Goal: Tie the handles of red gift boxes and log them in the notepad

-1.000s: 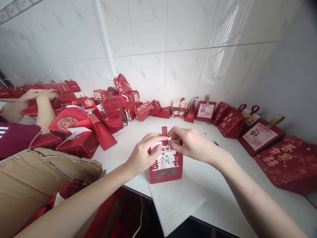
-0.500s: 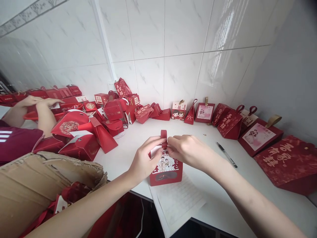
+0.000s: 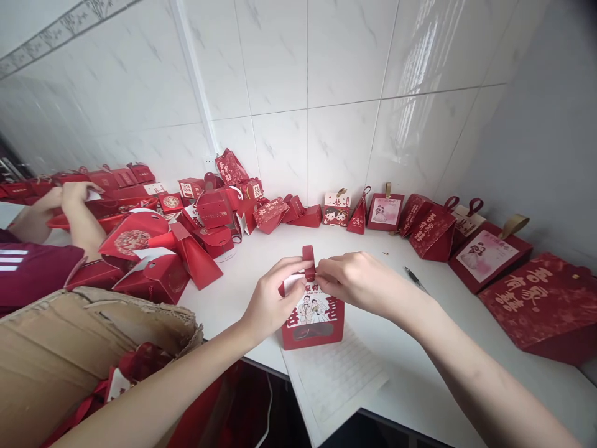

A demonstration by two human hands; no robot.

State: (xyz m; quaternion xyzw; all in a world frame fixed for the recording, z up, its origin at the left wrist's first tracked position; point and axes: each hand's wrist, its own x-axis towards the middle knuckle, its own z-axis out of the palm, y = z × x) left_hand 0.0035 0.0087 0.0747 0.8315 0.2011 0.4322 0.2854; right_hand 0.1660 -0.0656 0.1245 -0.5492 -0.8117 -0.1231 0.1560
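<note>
A red gift box [image 3: 313, 336] with a printed bridal couple and an oval window stands upright on the white table. From its top rises a red ribbon loop [image 3: 308, 254]. My left hand [image 3: 275, 295] grips the upper left of the box, fingers behind the ribbon and thumb at the front. At the ribbon's right side my right hand [image 3: 347, 274] is closed in a pinch on the ribbon's base. Its fingertips partly cover the box's top edge. A written sheet of paper [image 3: 336, 386] lies under the box.
Red boxes [image 3: 214, 208] are heaped at the left, and finished-looking boxes [image 3: 385, 211] line the wall and right side. A pen [image 3: 415, 280] lies beside my right forearm. An open cardboard carton [image 3: 93, 323] stands at the lower left. A co-worker's hands [image 3: 69, 196] are at far left.
My right hand has shifted slightly at the ribbon, uncovering more of the box's print. The co-worker's hands have moved a little. The box stays in place.
</note>
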